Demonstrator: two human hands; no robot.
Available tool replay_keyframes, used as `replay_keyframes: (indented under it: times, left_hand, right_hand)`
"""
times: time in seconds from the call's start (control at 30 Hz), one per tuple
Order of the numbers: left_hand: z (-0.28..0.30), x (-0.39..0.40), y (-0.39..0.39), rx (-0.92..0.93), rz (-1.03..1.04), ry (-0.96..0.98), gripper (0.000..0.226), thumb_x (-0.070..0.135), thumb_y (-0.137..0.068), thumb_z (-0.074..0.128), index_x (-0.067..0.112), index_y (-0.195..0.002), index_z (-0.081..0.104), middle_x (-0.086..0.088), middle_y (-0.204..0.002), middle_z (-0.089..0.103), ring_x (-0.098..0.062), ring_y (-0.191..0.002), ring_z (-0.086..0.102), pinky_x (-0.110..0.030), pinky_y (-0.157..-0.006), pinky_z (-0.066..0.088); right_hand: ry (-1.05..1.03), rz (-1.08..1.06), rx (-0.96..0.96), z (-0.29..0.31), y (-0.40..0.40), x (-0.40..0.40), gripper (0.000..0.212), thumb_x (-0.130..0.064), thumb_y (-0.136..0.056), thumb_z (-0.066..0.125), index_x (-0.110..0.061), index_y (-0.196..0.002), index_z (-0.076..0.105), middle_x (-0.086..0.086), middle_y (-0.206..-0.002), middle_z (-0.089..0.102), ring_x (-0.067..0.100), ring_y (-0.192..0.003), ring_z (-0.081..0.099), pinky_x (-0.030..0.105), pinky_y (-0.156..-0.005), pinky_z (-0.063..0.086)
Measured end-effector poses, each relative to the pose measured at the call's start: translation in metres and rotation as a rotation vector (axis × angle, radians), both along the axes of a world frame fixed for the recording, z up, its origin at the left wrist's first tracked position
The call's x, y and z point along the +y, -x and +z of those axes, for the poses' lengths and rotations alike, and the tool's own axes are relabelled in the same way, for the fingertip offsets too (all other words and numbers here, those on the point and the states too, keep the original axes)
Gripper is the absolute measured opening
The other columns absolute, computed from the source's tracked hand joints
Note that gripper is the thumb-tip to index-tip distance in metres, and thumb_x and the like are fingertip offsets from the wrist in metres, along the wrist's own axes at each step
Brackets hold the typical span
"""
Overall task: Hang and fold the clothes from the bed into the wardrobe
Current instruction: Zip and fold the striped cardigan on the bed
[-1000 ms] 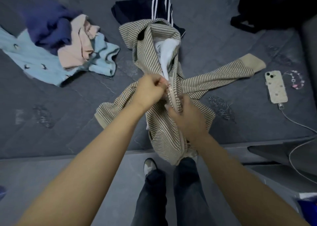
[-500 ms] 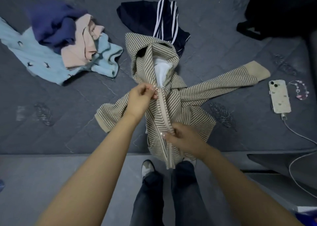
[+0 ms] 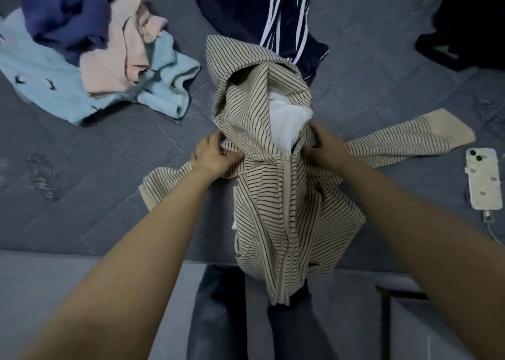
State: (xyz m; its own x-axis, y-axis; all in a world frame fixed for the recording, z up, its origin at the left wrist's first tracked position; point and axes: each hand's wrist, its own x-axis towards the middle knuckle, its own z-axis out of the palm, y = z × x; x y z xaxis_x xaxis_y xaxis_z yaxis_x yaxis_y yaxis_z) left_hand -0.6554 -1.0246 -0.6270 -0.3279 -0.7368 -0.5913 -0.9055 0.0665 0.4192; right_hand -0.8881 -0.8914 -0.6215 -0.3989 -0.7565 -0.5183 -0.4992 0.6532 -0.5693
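A beige hoodie with thin dark stripes point(image 3: 276, 212) lies zipped up on the grey bed point(image 3: 95, 195), its hem hanging over the near edge and a white lining showing in the hood. My left hand point(image 3: 216, 156) grips the hoodie's left shoulder just below the hood. My right hand point(image 3: 326, 146) grips the right shoulder on the other side of the zip. Both sleeves spread out sideways on the bed.
A heap of light blue, pink and purple clothes point(image 3: 90, 56) lies at the back left. Navy trousers with white stripes point(image 3: 262, 12) lie behind the hood. A black bag point(image 3: 470, 23) sits back right. A phone point(image 3: 483, 179) on a cable lies at the right.
The zip is now closed up to the hood. My left hand left the zip pull and my right hand left the lower zip; both moved up to the shoulders.
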Motion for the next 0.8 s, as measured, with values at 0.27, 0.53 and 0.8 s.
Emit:
replay_keyframes:
  times: [0.27, 0.53, 0.8]
  left_hand:
    - [0.003, -0.023, -0.092, 0.266, 0.333, -0.135, 0.02, 0.021, -0.096, 0.06, 0.002, -0.095, 0.063, -0.008, -0.088, 0.059, -0.018, -0.083, 0.054, -0.024, -0.071, 0.043]
    - [0.032, -0.074, -0.127, -0.376, -0.065, -0.02, 0.059, 0.033, -0.088, 0.061, 0.025, -0.143, 0.041, -0.019, -0.147, 0.037, -0.039, -0.136, 0.034, -0.049, -0.111, 0.03]
    - [-0.005, -0.059, -0.031, -0.202, -0.114, -0.047, 0.083, 0.053, -0.079, 0.072, 0.015, -0.143, 0.034, -0.015, -0.149, 0.024, -0.036, -0.14, 0.022, -0.052, -0.115, 0.024]
  right_hand:
    - [-0.229, -0.15, 0.241, -0.02, 0.01, 0.08, 0.044, -0.043, -0.095, 0.054, -0.006, -0.118, 0.06, 0.022, -0.108, 0.067, 0.037, -0.094, 0.063, 0.037, -0.073, 0.047]
    - [-0.415, -0.069, 0.206, 0.02, 0.027, 0.093, 0.062, -0.022, -0.085, 0.067, -0.001, -0.138, 0.042, 0.026, -0.134, 0.051, 0.041, -0.119, 0.051, 0.043, -0.098, 0.043]
    - [-0.076, -0.112, 0.115, -0.002, 0.003, -0.01, 0.057, -0.011, -0.09, 0.058, -0.002, -0.142, 0.037, 0.019, -0.142, 0.045, 0.034, -0.13, 0.042, 0.045, -0.11, 0.034]
